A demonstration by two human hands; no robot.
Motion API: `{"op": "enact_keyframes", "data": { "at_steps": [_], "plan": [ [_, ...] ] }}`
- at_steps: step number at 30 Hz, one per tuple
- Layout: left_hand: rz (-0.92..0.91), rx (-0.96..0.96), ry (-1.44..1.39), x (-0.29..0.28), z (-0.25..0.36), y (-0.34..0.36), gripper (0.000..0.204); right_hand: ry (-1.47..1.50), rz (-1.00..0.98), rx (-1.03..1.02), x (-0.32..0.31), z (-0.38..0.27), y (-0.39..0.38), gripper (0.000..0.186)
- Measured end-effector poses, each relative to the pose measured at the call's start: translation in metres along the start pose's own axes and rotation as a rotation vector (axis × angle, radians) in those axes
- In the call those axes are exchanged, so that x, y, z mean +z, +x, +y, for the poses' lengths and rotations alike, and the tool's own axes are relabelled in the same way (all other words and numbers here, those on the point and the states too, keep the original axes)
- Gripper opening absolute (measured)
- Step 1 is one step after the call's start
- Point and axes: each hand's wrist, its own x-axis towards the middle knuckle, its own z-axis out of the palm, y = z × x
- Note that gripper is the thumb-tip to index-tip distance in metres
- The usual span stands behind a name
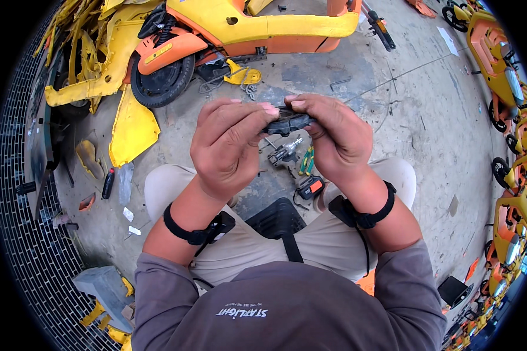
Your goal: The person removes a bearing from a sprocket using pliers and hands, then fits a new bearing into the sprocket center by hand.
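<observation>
In front of my chest, both hands hold a small black, ring-like part (289, 124); its exact kind I cannot tell. My left hand (227, 143) is closed on its left end, fingers over the top. My right hand (338, 139) grips the other end, its fingertips meeting near the upper edge. On the ground just beyond my lap lie a silver and black power tool (284, 152) and pliers with green and yellow handles (306, 161). Close to them sits a black battery pack with an orange patch (310, 187).
A yellow and orange scooter (263, 26) lies on its side ahead, its front wheel (161, 82) toward the left. Yellow body panels (133, 126) are piled at left. A screwdriver (108, 183) lies on the floor. More scooters (503, 70) line the right side.
</observation>
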Motion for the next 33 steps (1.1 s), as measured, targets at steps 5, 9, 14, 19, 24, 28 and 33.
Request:
{"op": "enact_keyframes", "data": {
  "at_steps": [5,9,14,19,24,28,33],
  "plan": [
    [0.005,-0.032,-0.014,0.001,0.004,-0.001,0.044,-0.027,0.011,-0.025,0.001,0.001,-0.002,0.037],
    [0.006,-0.005,-0.004,0.004,0.004,-0.006,0.045,-0.038,-0.011,-0.051,-0.001,0.002,-0.003,0.039],
    [0.031,0.003,0.037,0.005,0.007,-0.007,0.047,-0.045,-0.005,-0.068,0.0,0.002,-0.004,0.041],
    [0.047,0.0,0.038,0.005,0.009,-0.007,0.047,-0.06,-0.005,-0.069,0.0,-0.004,-0.003,0.041],
    [-0.026,0.093,0.064,-0.004,0.009,-0.005,0.032,-0.057,0.017,-0.099,-0.001,-0.004,-0.001,0.042],
    [-0.031,0.085,0.088,-0.005,0.009,-0.004,0.03,-0.061,0.024,-0.095,0.0,-0.003,0.0,0.041],
    [-0.009,-0.013,0.023,-0.001,0.009,-0.006,0.028,-0.049,-0.006,0.002,0.002,-0.005,-0.001,0.034]
  ]
}}
